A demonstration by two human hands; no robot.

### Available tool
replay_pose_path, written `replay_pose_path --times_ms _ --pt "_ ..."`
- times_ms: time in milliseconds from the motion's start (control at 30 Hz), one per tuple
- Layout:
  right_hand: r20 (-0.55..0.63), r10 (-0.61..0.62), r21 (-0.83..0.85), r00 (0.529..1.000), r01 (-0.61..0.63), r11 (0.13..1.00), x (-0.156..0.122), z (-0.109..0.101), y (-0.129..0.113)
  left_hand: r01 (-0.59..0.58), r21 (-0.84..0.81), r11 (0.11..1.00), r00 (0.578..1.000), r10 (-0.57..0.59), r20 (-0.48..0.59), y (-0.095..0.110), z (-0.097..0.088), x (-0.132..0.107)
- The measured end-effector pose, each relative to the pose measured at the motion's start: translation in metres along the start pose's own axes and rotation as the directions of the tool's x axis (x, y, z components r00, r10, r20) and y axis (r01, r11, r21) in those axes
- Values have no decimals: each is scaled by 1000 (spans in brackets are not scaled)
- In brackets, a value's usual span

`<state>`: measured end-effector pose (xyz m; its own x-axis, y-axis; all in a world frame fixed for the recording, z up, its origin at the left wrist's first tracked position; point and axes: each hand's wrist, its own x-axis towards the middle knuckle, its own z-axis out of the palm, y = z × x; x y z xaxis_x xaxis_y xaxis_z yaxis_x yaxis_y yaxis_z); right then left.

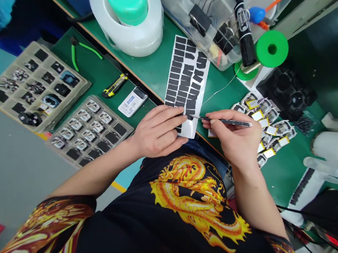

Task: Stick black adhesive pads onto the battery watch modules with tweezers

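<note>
A white backing sheet (187, 80) with several rows of black adhesive strips lies on the green mat (157, 65) in front of me. My left hand (158, 130) rests on its lower part, fingers pressing the sheet and partly hiding it. My right hand (231, 135) grips slim black tweezers (224, 121) like a pen. Their tip meets a black strip (189, 117) near the fingertips of my left hand. Whether the strip is lifted from the sheet is too small to tell.
Right of the sheet lies a heap of small parts with yellow labels (265, 128). Trays of black pieces (90, 130) sit at left, near green-handled cutters (80, 50), a yellow box cutter (115, 85) and a large tape roll (126, 17). A plastic box with binder clips (204, 17) stands behind.
</note>
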<state>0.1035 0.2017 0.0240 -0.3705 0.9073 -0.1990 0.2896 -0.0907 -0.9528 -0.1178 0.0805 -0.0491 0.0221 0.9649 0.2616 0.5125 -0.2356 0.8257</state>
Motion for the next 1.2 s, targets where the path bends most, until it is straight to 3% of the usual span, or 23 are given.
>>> replay_pose_path --times_ms 200,433,633,833,1000,1200 --pt "16 -2 9 1000 2 1000 0 -2 -1 61 -85 995 997 -65 -42 -1 -1 4" --pt "23 -29 37 999 28 999 -1 -3 -2 107 -122 987 994 -102 40 2 -4 8" --pt "32 -57 59 998 55 997 -3 -5 -6 145 -139 980 989 -145 13 6 -8 16" --pt "60 -44 77 997 39 996 -3 -7 -4 3 -11 1000 1000 -2 24 2 -8 14" --pt "61 -26 77 998 22 997 -2 -4 -2 -137 99 986 988 143 -55 1 -8 18" --pt "56 -13 74 998 9 997 -3 -4 -3 -98 -5 995 994 98 49 4 -13 36"
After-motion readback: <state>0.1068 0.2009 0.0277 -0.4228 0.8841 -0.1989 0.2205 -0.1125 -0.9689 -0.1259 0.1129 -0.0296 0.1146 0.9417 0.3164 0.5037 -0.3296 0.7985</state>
